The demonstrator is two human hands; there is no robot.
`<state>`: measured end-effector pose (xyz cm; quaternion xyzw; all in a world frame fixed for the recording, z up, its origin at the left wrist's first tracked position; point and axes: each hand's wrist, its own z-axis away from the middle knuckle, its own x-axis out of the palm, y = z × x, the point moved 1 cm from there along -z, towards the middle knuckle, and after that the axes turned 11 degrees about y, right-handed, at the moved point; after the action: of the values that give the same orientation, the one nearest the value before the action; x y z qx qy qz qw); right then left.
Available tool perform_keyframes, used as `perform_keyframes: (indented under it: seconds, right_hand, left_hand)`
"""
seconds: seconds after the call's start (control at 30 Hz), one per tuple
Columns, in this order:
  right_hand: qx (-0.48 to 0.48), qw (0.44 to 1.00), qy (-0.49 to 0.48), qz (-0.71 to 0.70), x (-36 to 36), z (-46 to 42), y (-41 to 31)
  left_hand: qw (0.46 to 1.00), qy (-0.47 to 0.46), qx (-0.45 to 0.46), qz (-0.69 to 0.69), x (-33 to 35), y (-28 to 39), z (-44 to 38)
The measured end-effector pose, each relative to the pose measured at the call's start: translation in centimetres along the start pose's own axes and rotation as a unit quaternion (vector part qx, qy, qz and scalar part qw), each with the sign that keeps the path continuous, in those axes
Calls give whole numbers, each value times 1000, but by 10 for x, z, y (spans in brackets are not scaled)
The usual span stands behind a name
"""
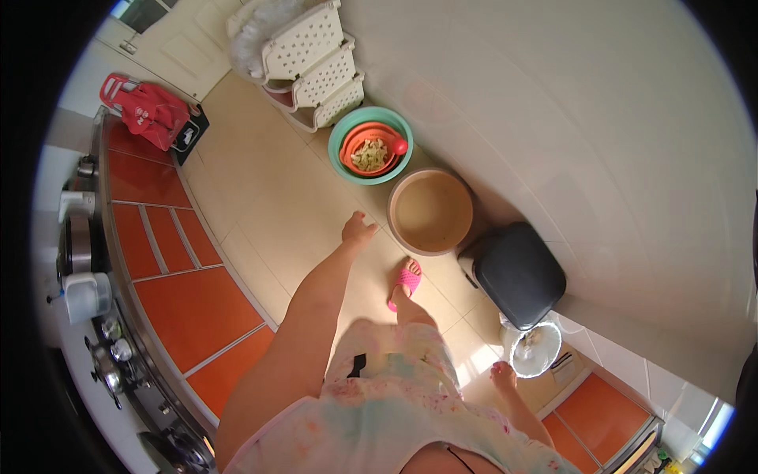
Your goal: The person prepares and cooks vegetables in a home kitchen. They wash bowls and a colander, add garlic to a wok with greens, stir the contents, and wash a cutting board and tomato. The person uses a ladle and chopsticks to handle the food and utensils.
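My left hand [357,231] is held out over the tiled floor with its thumb apart and nothing in it. The hand nears a round brown tub [402,240] in the view, without plainly touching it. Whether the tub holds water I cannot tell. Beyond the tub stands a teal basin [336,155]. Inside it sits an orange colander [349,142] with pale chopped food pieces [370,156] and a red rounded thing [400,146] at its side. My right hand [504,376] hangs low by a small bin lined with a white bag [553,358]; its fingers are too small to make out.
A dark-lidded trash bin [521,272] stands against the wall. Stacked cream plastic baskets [323,71] rise past the basins. Orange cabinets [198,317] under a counter run along the left. A folding cart with a red bag [157,112] stands near the door [183,47].
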<state>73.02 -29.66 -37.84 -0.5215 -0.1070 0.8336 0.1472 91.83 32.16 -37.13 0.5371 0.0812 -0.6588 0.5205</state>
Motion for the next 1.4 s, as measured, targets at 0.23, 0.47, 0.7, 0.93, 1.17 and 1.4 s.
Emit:
perform_keyframes:
  seconds: [0.23, 0.47, 0.7, 0.93, 1.17, 1.4]
  right_hand:
    - [30, 1000, 0, 7, -31, -43, -102]
    - [85, 981, 29, 172, 12, -6, -141]
    - [297, 951, -73, -46, 48, 26, -213]
    - [215, 973, -60, 63, 70, 1, -213]
    - [342, 935, -41, -85, 41, -9, -277]
    - [367, 910, 99, -163, 17, 74, -311]
  left_hand:
    - [996, -63, 12, 66, 56, 43, -158]
    - [991, -12, 62, 120, 168, 54, -326]
    - [996, -19, 61, 63, 223, 93, -400]
    - [990, 52, 132, 19, 250, 85, -409]
    - [959, -8, 269, 87, 159, 66, -287]
    - [906, -262, 332, -32, 73, 76, -45]
